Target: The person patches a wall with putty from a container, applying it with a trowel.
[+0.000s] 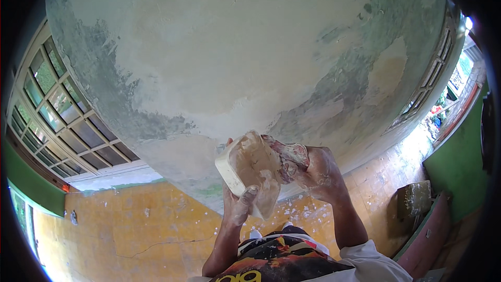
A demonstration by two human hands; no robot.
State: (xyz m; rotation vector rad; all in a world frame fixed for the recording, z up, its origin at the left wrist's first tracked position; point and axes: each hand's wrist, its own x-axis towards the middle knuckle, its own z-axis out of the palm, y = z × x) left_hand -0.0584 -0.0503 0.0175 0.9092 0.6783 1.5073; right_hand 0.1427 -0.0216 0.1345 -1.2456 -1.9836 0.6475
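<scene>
My left hand is closed around a cream plastic tub, with the thumb over its near rim. The tub is tilted on its side, and pale plaster coats its inside. At the tub's right side, my right hand is closed on a crumpled reddish cloth caked with white plaster. Some of its fingers are hidden behind the cloth and tub. Ahead of both hands rises a wall, covered in the middle by pale plaster with grey-green patches showing at the sides.
A paned window stands to the left, and another barred window is at the right. White flecks dot the yellow tiled floor. A splattered box and a pinkish board lean by the green wall at right.
</scene>
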